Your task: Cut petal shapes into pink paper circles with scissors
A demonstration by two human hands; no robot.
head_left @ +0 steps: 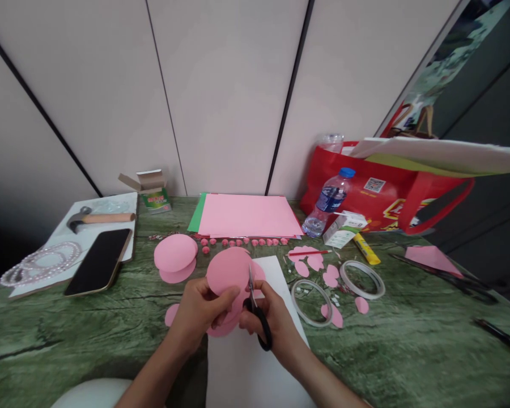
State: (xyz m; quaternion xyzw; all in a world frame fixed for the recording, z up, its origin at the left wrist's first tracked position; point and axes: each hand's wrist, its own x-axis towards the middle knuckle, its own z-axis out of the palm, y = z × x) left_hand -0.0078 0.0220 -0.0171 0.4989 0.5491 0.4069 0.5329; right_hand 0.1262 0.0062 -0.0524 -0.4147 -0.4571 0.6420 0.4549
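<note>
My left hand (pixel 210 306) pinches a pink paper circle (pixel 228 269) by its lower edge, thumb on top. In my right hand (pixel 267 314) is a pair of scissors (pixel 261 326) with black handles; the blades point away from me at the circle's right edge. Whether the blades are cutting into the paper I cannot tell. More pink paper lies under and beside the held circle, partly hidden by my hands. Below them is a white sheet (pixel 255 368). To the left, stacked pink circles (pixel 176 253) rest on the table.
Pink sheets (pixel 250 215) lie at the back behind a row of small pink pieces (pixel 238 242). Right are tape rolls (pixel 362 279), paper scraps, a glue stick (pixel 366 249), a water bottle (pixel 329 201) and a red bag (pixel 378 187). Left are a phone (pixel 100 262) and hammer (pixel 102 218).
</note>
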